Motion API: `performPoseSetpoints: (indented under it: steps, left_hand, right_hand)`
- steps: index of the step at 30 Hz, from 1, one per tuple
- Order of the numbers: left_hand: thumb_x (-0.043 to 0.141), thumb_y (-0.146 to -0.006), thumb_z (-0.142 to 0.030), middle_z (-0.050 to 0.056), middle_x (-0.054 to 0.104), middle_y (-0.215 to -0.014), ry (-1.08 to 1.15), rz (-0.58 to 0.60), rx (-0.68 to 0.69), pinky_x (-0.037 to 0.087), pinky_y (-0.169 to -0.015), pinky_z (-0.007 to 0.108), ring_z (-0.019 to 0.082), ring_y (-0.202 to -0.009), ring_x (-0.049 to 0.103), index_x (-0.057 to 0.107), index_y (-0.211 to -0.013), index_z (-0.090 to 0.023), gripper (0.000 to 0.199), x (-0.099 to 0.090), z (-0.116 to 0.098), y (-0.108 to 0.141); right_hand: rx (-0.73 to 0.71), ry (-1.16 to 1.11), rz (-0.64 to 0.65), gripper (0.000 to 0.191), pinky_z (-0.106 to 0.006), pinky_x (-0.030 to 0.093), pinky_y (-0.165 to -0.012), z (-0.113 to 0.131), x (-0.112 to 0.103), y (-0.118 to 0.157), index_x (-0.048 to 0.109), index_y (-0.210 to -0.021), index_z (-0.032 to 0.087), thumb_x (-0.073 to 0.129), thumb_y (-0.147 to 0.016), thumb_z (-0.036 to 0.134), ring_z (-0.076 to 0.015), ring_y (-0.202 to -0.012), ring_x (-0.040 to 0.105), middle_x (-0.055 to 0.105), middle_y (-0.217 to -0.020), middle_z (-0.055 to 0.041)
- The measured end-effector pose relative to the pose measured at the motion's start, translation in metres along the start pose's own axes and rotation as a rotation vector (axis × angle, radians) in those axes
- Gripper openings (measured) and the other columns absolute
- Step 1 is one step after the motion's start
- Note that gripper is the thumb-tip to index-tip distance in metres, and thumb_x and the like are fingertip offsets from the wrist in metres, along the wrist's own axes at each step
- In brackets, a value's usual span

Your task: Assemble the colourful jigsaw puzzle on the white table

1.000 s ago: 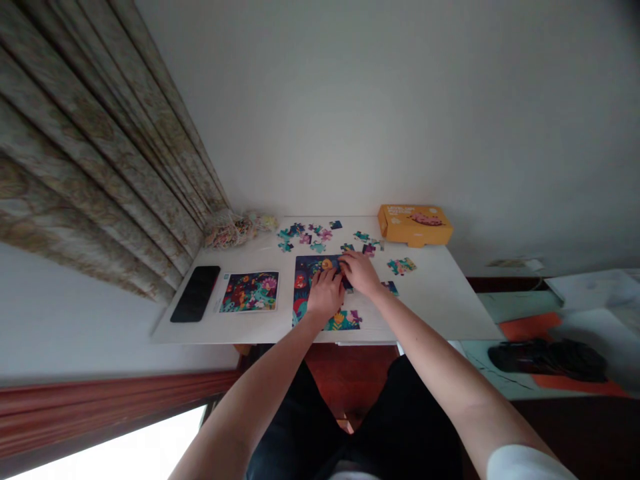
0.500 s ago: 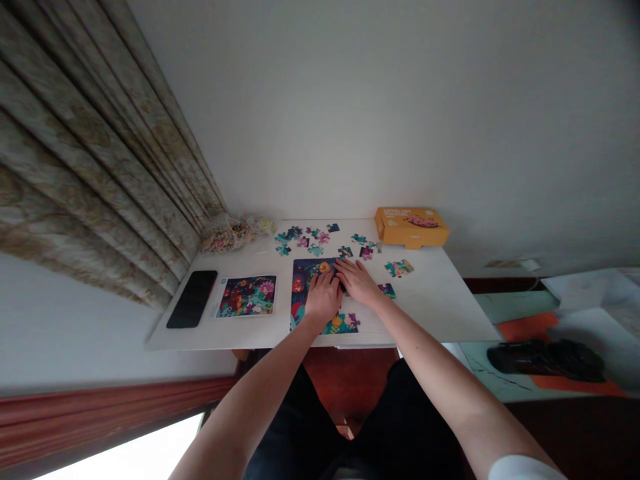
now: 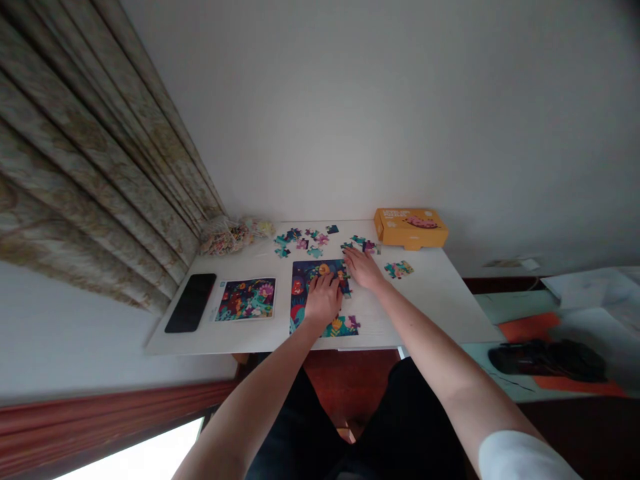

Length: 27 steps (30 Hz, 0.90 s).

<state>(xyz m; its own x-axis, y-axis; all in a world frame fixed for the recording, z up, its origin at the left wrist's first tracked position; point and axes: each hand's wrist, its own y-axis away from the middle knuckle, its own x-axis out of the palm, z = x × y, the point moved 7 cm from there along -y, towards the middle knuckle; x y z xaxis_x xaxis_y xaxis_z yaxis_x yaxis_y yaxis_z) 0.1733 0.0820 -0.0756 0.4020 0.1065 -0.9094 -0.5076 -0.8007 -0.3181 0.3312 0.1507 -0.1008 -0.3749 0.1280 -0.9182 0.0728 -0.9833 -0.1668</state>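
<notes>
My left hand [image 3: 323, 299] rests on the partly joined jigsaw puzzle [image 3: 303, 268], fingers spread over its dark, colourful picture and hiding part of the middle. My right hand [image 3: 364, 268] lies just beyond the puzzle's upper right edge, palm down with its fingers stretched out. Its fingertips touch or almost touch a loose puzzle piece [image 3: 346, 247], partly covered by them. A purple and teal piece [image 3: 369, 247] sits just above that hand. Nothing is visibly gripped by either hand. At the puzzle's lower right corner, a pink-tipped piece [image 3: 353, 325] sticks out.
Several loose pieces [image 3: 315, 252] lie along the back of the white table [image 3: 430, 307]. To the right are joined pieces [image 3: 399, 269] and a yellow puzzle box [image 3: 411, 228]. On the left lie a picture card [image 3: 246, 299], a black phone [image 3: 191, 303] and a bagged bundle [image 3: 227, 237].
My right hand has moved off the puzzle, up and to the right, to the loose pieces. The puzzle's upper right edge now shows. My left hand stays where it was.
</notes>
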Motion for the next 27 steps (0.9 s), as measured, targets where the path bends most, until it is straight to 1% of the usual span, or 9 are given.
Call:
performPoseSetpoints:
  steps: [3, 6, 8, 10, 12, 15, 19, 22, 27]
  left_hand:
    - [0.054, -0.099, -0.018, 0.013, 0.068, -0.137, 0.000, 0.014, -0.006, 0.045, -0.118, 0.049, 0.028, -0.129, 0.062, 0.068, -0.128, -0.019, 0.032, 0.000, 0.000, 0.000]
    - [0.053, -0.100, -0.020, 0.013, 0.068, -0.135, -0.019, 0.048, -0.007, 0.046, -0.115, 0.049, 0.029, -0.128, 0.062, 0.067, -0.129, -0.020, 0.032, -0.001, 0.000, -0.003]
    - [0.054, -0.101, -0.025, 0.013, 0.067, -0.137, -0.043, 0.076, -0.007, 0.048, -0.113, 0.049, 0.030, -0.128, 0.061, 0.064, -0.132, -0.020, 0.033, 0.000, 0.001, -0.010]
    - [0.053, -0.103, -0.032, 0.014, 0.063, -0.144, -0.056, 0.102, 0.010, 0.046, -0.115, 0.049, 0.031, -0.134, 0.058, 0.062, -0.136, -0.019, 0.037, 0.002, 0.002, -0.019]
    - [0.050, -0.105, -0.039, 0.014, 0.056, -0.155, -0.054, 0.137, 0.061, 0.041, -0.121, 0.049, 0.031, -0.144, 0.050, 0.058, -0.143, -0.020, 0.043, 0.007, 0.002, -0.028]
    - [0.041, -0.108, -0.045, 0.012, 0.044, -0.166, -0.066, 0.217, 0.144, 0.031, -0.127, 0.054, 0.029, -0.155, 0.038, 0.049, -0.155, -0.020, 0.053, 0.019, 0.002, -0.035]
    - [0.034, -0.109, -0.047, 0.012, 0.038, -0.169, -0.091, 0.289, 0.140, 0.024, -0.130, 0.058, 0.027, -0.158, 0.033, 0.043, -0.160, -0.020, 0.058, 0.030, 0.007, -0.034]
    - [0.033, -0.109, -0.047, 0.011, 0.038, -0.169, -0.099, 0.301, 0.126, 0.022, -0.130, 0.057, 0.026, -0.158, 0.033, 0.042, -0.161, -0.022, 0.058, 0.032, 0.010, -0.032]
    - [0.035, -0.109, -0.045, 0.011, 0.039, -0.168, -0.090, 0.294, 0.153, 0.025, -0.130, 0.055, 0.025, -0.157, 0.036, 0.044, -0.160, -0.021, 0.057, 0.025, 0.012, -0.030]
  right_hand:
    - [-0.013, -0.003, -0.030, 0.044, -0.057, 0.031, -0.125, -0.012, -0.004, -0.004, 0.061, -0.145, 0.019, 0.038, -0.108, 0.026, -0.0281, -0.143, 0.054, 0.062, -0.150, -0.0140]
    - [-0.015, -0.013, -0.064, 0.041, -0.055, 0.034, -0.123, -0.024, -0.009, -0.005, 0.064, -0.139, 0.018, 0.048, -0.101, 0.017, -0.0285, -0.128, 0.065, 0.070, -0.138, -0.0148]
    - [-0.008, -0.033, -0.100, 0.039, -0.053, 0.038, -0.121, -0.032, -0.013, -0.003, 0.067, -0.134, 0.018, 0.055, -0.097, 0.015, -0.0286, -0.121, 0.068, 0.073, -0.131, -0.0146]
    - [0.000, -0.061, -0.145, 0.037, -0.050, 0.044, -0.117, -0.038, -0.018, 0.000, 0.068, -0.130, 0.018, 0.060, -0.094, 0.016, -0.0288, -0.120, 0.068, 0.074, -0.127, -0.0142]
    - [0.009, -0.076, -0.190, 0.036, -0.047, 0.049, -0.112, -0.042, -0.023, 0.006, 0.069, -0.128, 0.018, 0.063, -0.093, 0.018, -0.0290, -0.121, 0.066, 0.074, -0.125, -0.0137]
    - [0.026, -0.067, -0.241, 0.034, -0.045, 0.051, -0.110, -0.048, -0.033, 0.016, 0.070, -0.126, 0.019, 0.064, -0.092, 0.020, -0.0292, -0.121, 0.065, 0.073, -0.123, -0.0132]
    - [0.089, -0.035, -0.280, 0.031, -0.045, 0.052, -0.107, -0.055, -0.045, 0.026, 0.071, -0.123, 0.017, 0.064, -0.094, 0.024, -0.0300, -0.116, 0.067, 0.073, -0.123, -0.0147]
    - [0.142, 0.006, -0.251, 0.029, -0.047, 0.051, -0.105, -0.051, -0.047, 0.024, 0.072, -0.121, 0.017, 0.063, -0.097, 0.030, -0.0309, -0.115, 0.068, 0.075, -0.123, -0.0148]
    - [0.249, 0.069, -0.107, 0.043, -0.050, 0.050, -0.105, -0.030, -0.040, 0.007, 0.067, -0.135, 0.019, 0.065, -0.097, 0.039, -0.0342, -0.125, 0.062, 0.072, -0.131, -0.0161]
